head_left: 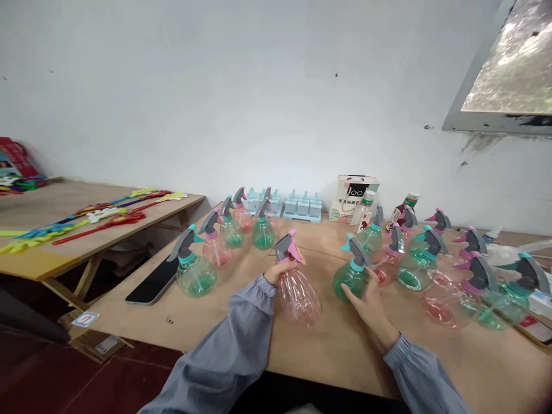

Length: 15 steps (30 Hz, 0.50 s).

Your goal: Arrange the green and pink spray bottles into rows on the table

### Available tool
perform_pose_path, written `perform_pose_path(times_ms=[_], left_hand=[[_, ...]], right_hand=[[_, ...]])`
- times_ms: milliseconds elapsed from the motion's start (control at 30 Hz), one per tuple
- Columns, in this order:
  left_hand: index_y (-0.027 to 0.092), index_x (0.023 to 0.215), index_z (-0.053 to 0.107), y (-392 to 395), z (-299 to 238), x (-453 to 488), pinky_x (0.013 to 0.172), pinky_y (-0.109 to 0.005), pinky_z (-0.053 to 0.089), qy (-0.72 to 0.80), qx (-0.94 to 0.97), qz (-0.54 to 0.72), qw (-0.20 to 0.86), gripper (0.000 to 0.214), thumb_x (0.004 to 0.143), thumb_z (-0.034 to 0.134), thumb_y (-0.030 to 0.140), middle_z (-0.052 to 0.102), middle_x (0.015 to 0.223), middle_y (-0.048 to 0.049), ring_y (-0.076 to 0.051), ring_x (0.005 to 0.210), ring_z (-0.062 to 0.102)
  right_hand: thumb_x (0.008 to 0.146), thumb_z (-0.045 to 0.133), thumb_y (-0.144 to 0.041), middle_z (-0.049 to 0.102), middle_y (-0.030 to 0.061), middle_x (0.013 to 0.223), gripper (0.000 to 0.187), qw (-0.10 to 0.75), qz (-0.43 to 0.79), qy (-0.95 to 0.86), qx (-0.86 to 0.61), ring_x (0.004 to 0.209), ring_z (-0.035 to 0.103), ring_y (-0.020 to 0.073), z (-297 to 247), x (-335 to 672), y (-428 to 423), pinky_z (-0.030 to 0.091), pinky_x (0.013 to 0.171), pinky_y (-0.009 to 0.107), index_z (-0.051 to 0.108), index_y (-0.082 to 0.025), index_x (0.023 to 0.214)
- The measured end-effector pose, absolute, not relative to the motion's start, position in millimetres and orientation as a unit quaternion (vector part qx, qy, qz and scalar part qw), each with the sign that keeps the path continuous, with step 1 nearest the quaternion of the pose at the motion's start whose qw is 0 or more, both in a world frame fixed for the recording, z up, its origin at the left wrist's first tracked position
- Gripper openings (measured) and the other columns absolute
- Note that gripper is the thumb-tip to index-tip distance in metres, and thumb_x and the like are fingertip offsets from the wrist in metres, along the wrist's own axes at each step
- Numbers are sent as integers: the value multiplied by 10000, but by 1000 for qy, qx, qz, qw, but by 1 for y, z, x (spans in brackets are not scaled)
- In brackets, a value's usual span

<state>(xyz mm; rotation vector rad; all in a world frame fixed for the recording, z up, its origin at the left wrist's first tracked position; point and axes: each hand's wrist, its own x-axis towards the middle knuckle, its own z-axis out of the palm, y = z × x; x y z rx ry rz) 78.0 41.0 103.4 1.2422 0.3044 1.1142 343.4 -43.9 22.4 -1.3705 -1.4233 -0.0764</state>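
My left hand (282, 270) is closed round the neck of a pink spray bottle (299, 296) with a grey and pink trigger head, tilted above the wooden table (207, 322). My right hand (366, 302) rests against a green spray bottle (351, 276) with a grey and teal head, fingers curved on its side as it stands on the table. Both arms wear grey sleeves.
Several more green and pink spray bottles stand left (196, 270) and right (440, 287) of my hands. A black phone (153, 282) lies at the table's left edge. Light blue moulds (302, 207), a small carton (351, 198) and bottles sit by the wall. A second table (64, 241) with colourful toys stands left.
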Motion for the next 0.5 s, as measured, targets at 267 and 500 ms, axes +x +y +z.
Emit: perform_pose_path(times_ms=[267, 500], left_hand=[[214, 765, 664, 52, 96, 79, 822, -327, 503, 122, 506, 541, 661, 231, 608, 785, 333, 686, 747, 3, -170, 738, 659], [212, 846, 685, 56, 92, 79, 942, -338, 504, 141, 489, 525, 682, 309, 582, 803, 322, 744, 907, -24, -218, 978, 696]], right_hand=[[819, 620, -703, 519, 204, 1307, 832, 582, -17, -604, -544, 1255, 526, 347, 28, 315, 18, 437, 1077, 580, 384, -147, 1391], [832, 624, -681, 491, 203, 1365, 832, 602, -11, -590, -538, 1293, 497, 335, 20, 309, 21, 409, 1111, 564, 368, -148, 1417]])
